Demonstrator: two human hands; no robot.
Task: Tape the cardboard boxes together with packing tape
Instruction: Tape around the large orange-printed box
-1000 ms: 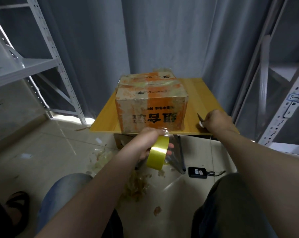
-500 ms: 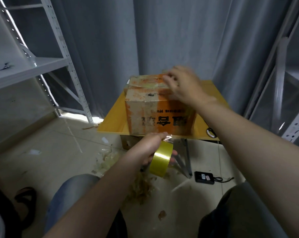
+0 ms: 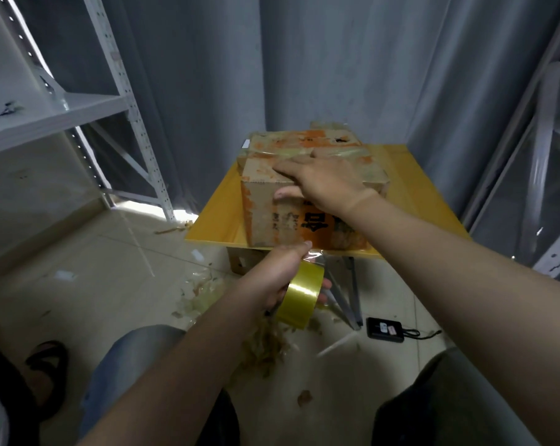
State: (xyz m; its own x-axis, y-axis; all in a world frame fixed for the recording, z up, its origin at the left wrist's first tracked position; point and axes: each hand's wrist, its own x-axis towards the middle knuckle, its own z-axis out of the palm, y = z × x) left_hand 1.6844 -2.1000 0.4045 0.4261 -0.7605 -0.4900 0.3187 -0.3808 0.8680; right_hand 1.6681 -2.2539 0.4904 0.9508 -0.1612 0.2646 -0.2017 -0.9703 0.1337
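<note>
The right hand point(image 3: 323, 183) was at the back of the box point(image 3: 262, 217) half a second ago. Now it is at the box's near top edge. It lies flat there and holds nothing. Its fingers are straight and point left across the top, and its thumb presses on the front side.

The left hand point(image 3: 277, 272) has stayed in front of the box and lower down. Its fingers and thumb are curled round the yellow tape point(image 3: 301, 299). A clear loose end sticks up from the roll by the thumb.

The box sits on a yellow counter point(image 3: 214, 226). It is closed, so I cannot tell what is in it. Old clear tape runs across its top. A bit of cardboard point(image 3: 328, 125) peeks out behind the box.

Below the box, under the counter, is a carton point(image 3: 240, 265). Scraps point(image 3: 265, 346) lie on the floor in front of the box. A black gadget point(image 3: 384, 329) lies to their right. A white shelf point(image 3: 56, 114) stands left of the box.
</note>
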